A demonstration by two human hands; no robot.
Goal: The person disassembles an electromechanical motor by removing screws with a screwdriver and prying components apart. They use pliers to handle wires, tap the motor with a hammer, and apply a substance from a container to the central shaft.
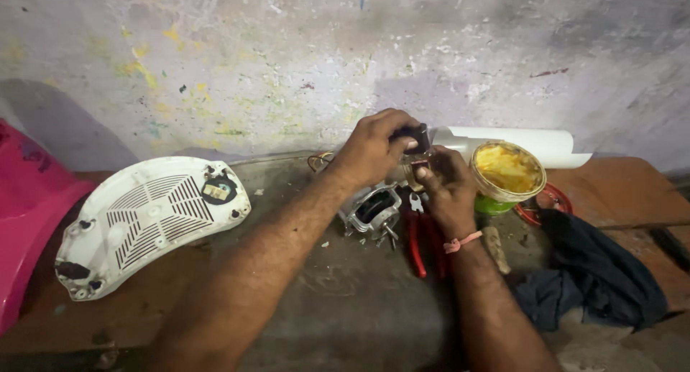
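Down on the grey floor (359, 307), everything sits around a small metal motor (374, 210) near the wall. Well to its left lies a white plastic cover (144, 221) with grilles, and beyond that a pink plastic shell (29, 199). To the motor's right lies a dark cloth (596, 271), with a white roll (517, 142) against the wall. An open tin of yellow grease (507, 172) stands just right of the motor, and red-handled pliers (417, 239) lie beside it. Above the motor, the left hand (374, 149) is closed around a small dark part (415, 136). The right hand (445, 185) pinches the same part from below, though what exactly it grips is hard to tell.
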